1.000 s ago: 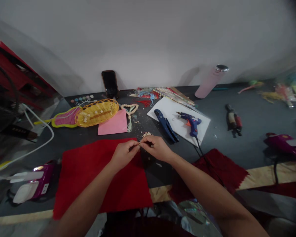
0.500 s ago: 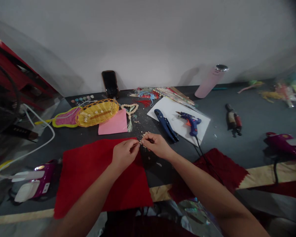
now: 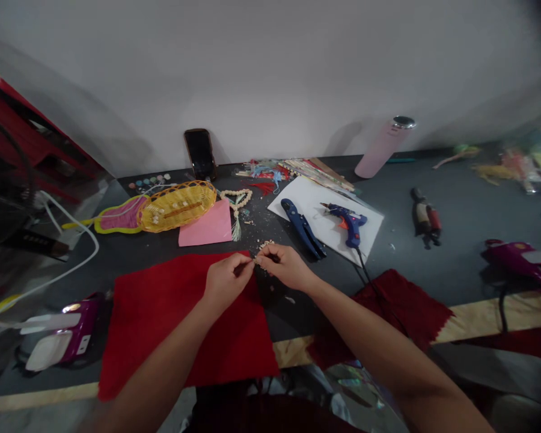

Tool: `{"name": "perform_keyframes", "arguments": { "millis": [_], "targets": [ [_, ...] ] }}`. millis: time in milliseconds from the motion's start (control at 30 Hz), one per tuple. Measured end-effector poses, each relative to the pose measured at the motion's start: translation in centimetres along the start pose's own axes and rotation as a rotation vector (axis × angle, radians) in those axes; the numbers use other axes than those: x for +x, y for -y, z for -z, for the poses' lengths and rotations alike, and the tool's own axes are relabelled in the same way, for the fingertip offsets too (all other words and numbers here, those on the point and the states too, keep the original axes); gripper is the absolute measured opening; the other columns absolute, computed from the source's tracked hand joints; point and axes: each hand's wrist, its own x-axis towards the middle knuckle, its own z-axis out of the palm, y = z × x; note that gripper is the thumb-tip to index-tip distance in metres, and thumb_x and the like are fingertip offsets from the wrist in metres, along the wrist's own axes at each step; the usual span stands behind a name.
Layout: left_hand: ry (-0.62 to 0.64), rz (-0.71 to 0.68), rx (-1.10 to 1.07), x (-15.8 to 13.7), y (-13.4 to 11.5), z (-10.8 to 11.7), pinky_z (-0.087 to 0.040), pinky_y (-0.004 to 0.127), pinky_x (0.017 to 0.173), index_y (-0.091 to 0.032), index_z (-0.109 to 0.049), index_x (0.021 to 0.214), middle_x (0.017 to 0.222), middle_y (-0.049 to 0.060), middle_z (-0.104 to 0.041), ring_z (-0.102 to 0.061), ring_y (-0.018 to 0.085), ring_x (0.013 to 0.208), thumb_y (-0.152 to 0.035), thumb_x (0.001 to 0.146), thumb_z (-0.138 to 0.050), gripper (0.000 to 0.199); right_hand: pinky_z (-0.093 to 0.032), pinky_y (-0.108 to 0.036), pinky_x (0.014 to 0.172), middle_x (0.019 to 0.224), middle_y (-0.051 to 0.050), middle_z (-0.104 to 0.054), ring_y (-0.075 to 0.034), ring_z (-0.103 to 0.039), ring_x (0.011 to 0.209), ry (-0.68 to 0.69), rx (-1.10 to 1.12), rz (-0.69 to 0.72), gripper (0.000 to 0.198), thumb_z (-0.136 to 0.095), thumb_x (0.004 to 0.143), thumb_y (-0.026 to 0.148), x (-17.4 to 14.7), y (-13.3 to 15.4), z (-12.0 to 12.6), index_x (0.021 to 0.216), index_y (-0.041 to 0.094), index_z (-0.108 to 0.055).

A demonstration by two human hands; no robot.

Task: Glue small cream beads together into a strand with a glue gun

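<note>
My left hand (image 3: 226,278) is pinched closed over the right edge of the red cloth (image 3: 162,313). Facing it, my right hand (image 3: 286,267) is also in a pinch, and the fingertips of both meet. Something small and pale shows between them, too small to name. Just behind my right fingers lies a little heap of pale beads (image 3: 265,244) on the dark table, partly hidden by the hand. Farther back, a string of pale beads with a tassel (image 3: 237,204) lies beside a pink sheet (image 3: 207,225).
A yellow wicker basket (image 3: 178,207) holds a few small pale pieces. To the right, blue-handled cutters (image 3: 303,228) and a blue glue gun (image 3: 351,222) rest on white paper (image 3: 365,249). A phone (image 3: 200,153) and a pink bottle (image 3: 385,149) lean near the wall.
Both hands stay pinched together at nearly the same spot, with only slight finger movement. The whole view has shifted a little; nothing else has visibly moved.
</note>
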Motion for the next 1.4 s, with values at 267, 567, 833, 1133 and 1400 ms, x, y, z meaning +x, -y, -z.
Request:
{"name": "perform_keyframes", "arguments": {
  "millis": [267, 567, 833, 1133, 1400],
  "targets": [
    [-0.039, 0.040, -0.118, 0.3, 0.2, 0.2, -0.045, 0.024, 0.064, -0.020, -0.065, 0.079, 0.076, 0.001, -0.070, -0.062, 0.015, 0.068, -0.037, 0.080, -0.053, 0.020, -0.042, -0.024, 0.068, 0.077, -0.002, -0.062, -0.013, -0.056, 0.073, -0.080, -0.271, 0.180, 0.018, -0.047, 0.087, 0.028, 0.2, -0.5, 0.8, 0.085, 0.018, -0.062],
    [-0.059, 0.099, -0.227, 0.8, 1.0, 0.4, -0.045, 0.023, 0.063, -0.019, -0.065, 0.076, 0.071, 0.001, -0.069, -0.063, 0.014, 0.067, -0.038, 0.078, -0.055, 0.021, -0.040, -0.035, 0.088, 0.101, -0.009, -0.061, -0.021, -0.054, 0.096, -0.255, -0.674, 0.240, 0.024, -0.041, 0.090, 0.025, 0.3, -1.4, 3.8, 0.103, 0.020, -0.060],
    [-0.062, 0.126, -0.250, 1.1, 1.1, 0.5, -0.044, 0.022, 0.061, -0.018, -0.065, 0.076, 0.069, 0.001, -0.069, -0.061, 0.013, 0.064, -0.039, 0.077, -0.056, 0.022, -0.037, -0.040, 0.083, 0.100, -0.017, -0.058, -0.030, -0.050, 0.097, -0.364, -1.136, -0.154, 0.032, -0.054, 0.083, 0.040, -0.4, -0.6, 7.1, 0.098, 0.012, -0.058],
    [-0.064, 0.142, -0.241, 1.4, 1.7, 0.2, -0.043, 0.022, 0.059, -0.018, -0.065, 0.076, 0.068, 0.001, -0.068, -0.060, 0.013, 0.062, -0.042, 0.076, -0.056, 0.025, -0.040, -0.033, 0.072, 0.086, -0.016, -0.064, -0.025, -0.060, 0.081, -0.266, -1.250, -0.272, 0.024, -0.055, 0.082, 0.033, -0.1, -1.2, 6.8, 0.089, 0.010, -0.057],
    [-0.054, 0.142, -0.249, 1.4, 1.9, 0.1, -0.044, 0.022, 0.061, -0.018, -0.065, 0.076, 0.069, 0.001, -0.069, -0.060, 0.014, 0.064, -0.041, 0.076, -0.056, 0.024, -0.041, -0.031, 0.072, 0.088, -0.014, -0.065, -0.024, -0.059, 0.083, -0.341, -1.229, -0.232, 0.020, -0.048, 0.084, 0.028, 0.0, -1.2, 7.5, 0.087, 0.011, -0.059]
  ]
}}
